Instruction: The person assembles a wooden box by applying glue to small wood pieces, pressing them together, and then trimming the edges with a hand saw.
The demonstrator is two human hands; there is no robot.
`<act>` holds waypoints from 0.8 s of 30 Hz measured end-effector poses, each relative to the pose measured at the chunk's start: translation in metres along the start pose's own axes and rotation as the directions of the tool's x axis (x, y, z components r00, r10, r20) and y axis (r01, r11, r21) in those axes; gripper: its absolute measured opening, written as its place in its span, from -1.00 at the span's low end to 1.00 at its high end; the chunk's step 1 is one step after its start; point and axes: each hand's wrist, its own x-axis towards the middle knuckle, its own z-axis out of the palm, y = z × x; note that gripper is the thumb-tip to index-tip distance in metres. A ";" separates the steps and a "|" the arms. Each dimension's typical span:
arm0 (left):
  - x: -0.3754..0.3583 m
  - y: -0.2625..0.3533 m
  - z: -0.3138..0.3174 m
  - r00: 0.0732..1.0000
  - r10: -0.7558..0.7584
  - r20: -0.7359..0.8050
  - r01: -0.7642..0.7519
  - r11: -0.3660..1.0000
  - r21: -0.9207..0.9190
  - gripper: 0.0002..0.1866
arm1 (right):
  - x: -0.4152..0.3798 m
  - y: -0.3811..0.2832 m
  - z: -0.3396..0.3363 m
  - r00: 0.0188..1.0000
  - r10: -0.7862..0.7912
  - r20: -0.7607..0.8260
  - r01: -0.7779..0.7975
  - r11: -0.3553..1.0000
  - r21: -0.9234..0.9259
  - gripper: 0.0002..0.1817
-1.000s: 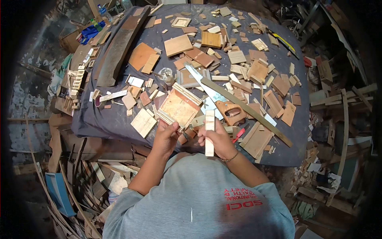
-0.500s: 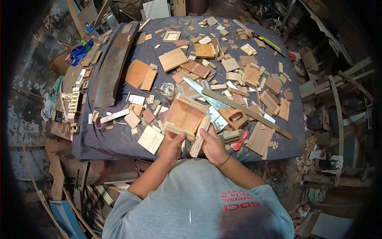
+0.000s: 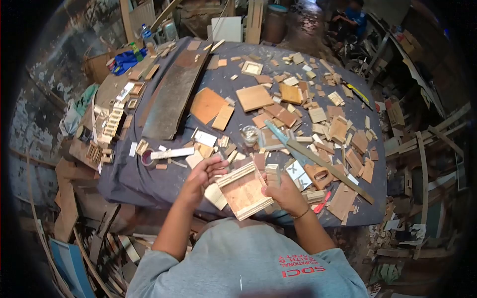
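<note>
A small shallow wooden box (image 3: 243, 191), with a flat bottom and raised strips along its edges, is tilted in front of my chest. My right hand (image 3: 288, 193) grips its right side, the thumb at the rim. That same hand also holds a short, pale wood strip (image 3: 272, 175), which stands upright beside the box. Near the box's upper left corner is my left hand (image 3: 201, 179), its fingers apart and slightly bent, with nothing visible in them. Just beyond the hands, a handsaw (image 3: 318, 175) with a wooden handle lies under a long wood strip (image 3: 330, 171).
Many wood offcuts (image 3: 253, 98) cover the dark cloth (image 3: 164, 186) on the table. A long dark board (image 3: 176, 94) lies at the left. A clear jar (image 3: 250, 135), red-handled tool (image 3: 323, 202) and yellow cutter (image 3: 357, 94) lie about. A person (image 3: 352, 20) sits at the back right.
The box has turned and tilted in my right hand. My left hand has let go of it and moved up and left. The view has shifted, and a person now shows at the back.
</note>
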 end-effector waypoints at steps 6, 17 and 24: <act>-0.005 0.023 -0.011 0.934 -0.342 0.098 0.320 0.928 0.192 -0.46 | 0.013 -0.008 0.042 0.969 0.062 0.241 -0.005 0.973 -0.230 -0.54; -0.021 0.027 -0.020 0.969 -0.238 0.062 0.219 0.950 0.221 -0.47 | 0.021 -0.012 0.043 0.959 -0.082 0.273 0.210 0.852 -0.480 -0.68; -0.022 0.025 -0.014 0.981 -0.192 -0.025 0.191 0.943 0.271 -0.47 | -0.002 -0.058 0.062 0.990 0.022 0.137 0.062 0.818 -0.572 -0.66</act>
